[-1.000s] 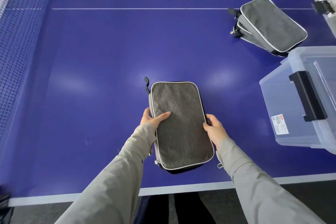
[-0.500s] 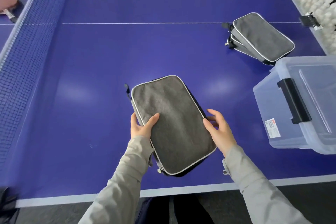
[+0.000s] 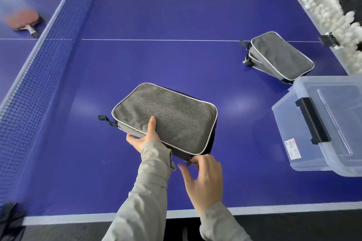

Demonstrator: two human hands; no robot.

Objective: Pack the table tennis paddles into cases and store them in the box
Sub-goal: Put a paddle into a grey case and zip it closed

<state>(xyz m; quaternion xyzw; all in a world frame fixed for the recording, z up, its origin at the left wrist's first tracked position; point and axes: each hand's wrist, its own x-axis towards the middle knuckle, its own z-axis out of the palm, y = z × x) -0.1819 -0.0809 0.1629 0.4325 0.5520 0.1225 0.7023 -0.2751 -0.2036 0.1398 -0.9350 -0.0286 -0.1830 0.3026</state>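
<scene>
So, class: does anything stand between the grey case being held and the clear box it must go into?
The table between the grey case and the clear box is bare, but the box's lid is on, with its black latch down; that blocks the way in.
</scene>
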